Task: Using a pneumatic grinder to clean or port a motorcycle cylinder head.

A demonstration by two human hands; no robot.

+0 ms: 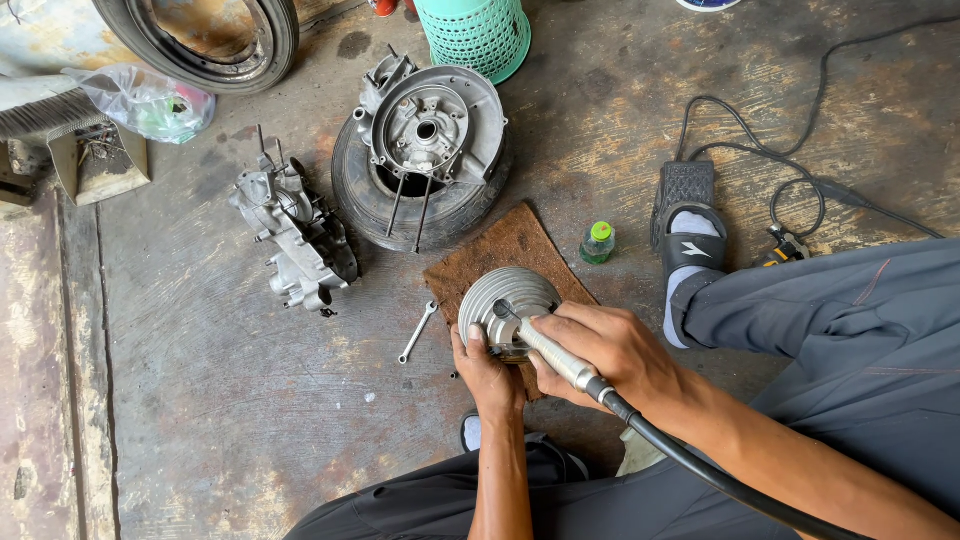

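Hands meet low in the view, just above the person's grey-trousered knees. The right hand is wrapped round a slim metal handpiece fed by a black flexible shaft, gripping it like a thick pen with the tip aimed into a finned aluminium cylinder. The left hand cups that cylinder from below, thumb up against its near rim, fingers pressed to its underside. The cylinder rests on a brown fibre mat laid on the concrete floor, so the workpiece sits directly between both hands, touching the left one and met by the tool tip held in the right.

As for progress, the grinding looks to be under way rather than finished: the tip is at the opening, though whether it is cutting or merely resting there cannot be told from this angle, and no cleaned area shows.

Just left of the mat lies a small spanner. Beyond the mat stands a small green-capped bottle, near the person's sandalled foot. Farther off, an engine casing lies on the floor beside a second casing half propped on a small tyre. At the far edge are a green plastic basket and a rusty wheel rim.
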